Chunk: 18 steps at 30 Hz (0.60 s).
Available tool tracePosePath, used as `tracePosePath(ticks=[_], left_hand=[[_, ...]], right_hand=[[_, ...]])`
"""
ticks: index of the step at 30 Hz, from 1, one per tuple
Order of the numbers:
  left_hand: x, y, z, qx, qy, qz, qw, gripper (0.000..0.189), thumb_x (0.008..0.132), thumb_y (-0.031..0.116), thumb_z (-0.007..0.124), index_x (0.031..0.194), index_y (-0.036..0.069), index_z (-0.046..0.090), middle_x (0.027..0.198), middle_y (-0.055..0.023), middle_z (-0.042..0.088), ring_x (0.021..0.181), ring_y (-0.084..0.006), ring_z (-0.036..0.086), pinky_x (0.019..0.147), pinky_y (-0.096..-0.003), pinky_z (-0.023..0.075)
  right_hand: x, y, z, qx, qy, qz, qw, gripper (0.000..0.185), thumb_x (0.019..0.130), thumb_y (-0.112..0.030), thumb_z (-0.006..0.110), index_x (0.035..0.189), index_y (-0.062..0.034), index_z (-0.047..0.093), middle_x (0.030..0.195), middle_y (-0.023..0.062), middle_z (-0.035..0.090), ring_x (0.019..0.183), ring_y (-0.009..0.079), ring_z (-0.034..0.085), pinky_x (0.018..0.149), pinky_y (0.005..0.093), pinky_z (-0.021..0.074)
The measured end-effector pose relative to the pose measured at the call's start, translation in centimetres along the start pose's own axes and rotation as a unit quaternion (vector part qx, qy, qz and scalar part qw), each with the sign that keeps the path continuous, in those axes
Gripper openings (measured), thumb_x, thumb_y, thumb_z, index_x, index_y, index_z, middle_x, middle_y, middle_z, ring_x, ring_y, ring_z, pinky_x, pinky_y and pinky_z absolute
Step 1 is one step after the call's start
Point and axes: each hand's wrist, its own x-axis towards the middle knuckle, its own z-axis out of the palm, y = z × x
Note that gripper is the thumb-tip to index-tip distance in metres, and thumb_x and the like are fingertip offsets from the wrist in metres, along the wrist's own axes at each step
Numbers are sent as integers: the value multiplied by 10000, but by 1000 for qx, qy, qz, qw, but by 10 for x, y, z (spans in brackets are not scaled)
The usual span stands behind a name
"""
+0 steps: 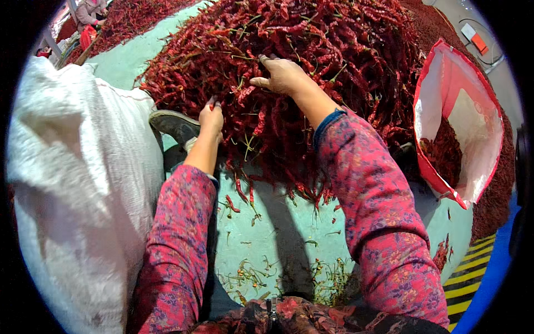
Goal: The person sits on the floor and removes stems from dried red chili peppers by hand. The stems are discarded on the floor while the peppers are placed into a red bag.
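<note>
A large heap of dried red chili peppers (350,54) lies before me, some with pale green stems. My right hand (285,77) reaches over its near slope, thumb and forefinger apart and nothing visible between them. Its other fingertips are partly hidden against the peppers. Lower and to the left, my left hand (211,119) is curled at the heap's edge. A bit of a red chili pepper (212,107) shows between its thumb and fingers. Just left of that hand is a dark shoe (175,125) with a pale sole edge.
A bulky white woven sack (91,175) stands at left. On the right, an open red-rimmed bag (475,137) holds dark red material. Stem scraps (250,273) litter the pale green floor (246,225). Yellow-black striped tape (467,275) runs at lower right. Another person (89,12) is at far upper left.
</note>
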Motion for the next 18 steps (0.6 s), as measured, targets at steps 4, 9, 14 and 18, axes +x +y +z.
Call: tracePosePath(ticks=[4, 9, 14, 18], left_hand=[[-14, 23, 16, -23, -130, -57, 990, 319, 812, 152, 490, 1124, 95, 524, 889, -44, 592, 750, -119, 497, 680, -238, 397], [-66, 14, 32, -99, -182, 48, 977, 288, 777, 54, 463, 1054, 3, 527, 941, -47, 578, 840, -127, 513, 769, -249, 398], [-125, 23, 39, -10, -232, 122, 965, 314, 735, 18, 424, 1037, 27, 506, 1020, -75, 551, 945, -192, 509, 818, -267, 389], [-155, -28, 54, -115, -276, 106, 948, 185, 804, 115, 453, 973, 57, 503, 920, -41, 553, 841, -165, 520, 753, -266, 408]], right_hand=[[-39, 2, -1, 20, -3, -29, 999, 636, 749, -463, 519, 1184, -13, 407, 1130, 247, 462, 952, 387, 499, 815, 407, 408], [-82, 0, 7, 41, 41, -85, 995, 601, 746, -389, 547, 1186, -9, 397, 1080, 272, 482, 941, 405, 496, 823, 435, 394], [-150, 8, 13, 154, 21, -63, 986, 520, 744, -255, 551, 1162, 8, 390, 953, 264, 517, 864, 398, 510, 741, 408, 426], [-212, 7, 29, 252, -16, 3, 968, 335, 740, -101, 539, 1033, 22, 434, 898, 215, 519, 852, 360, 512, 732, 366, 417]])
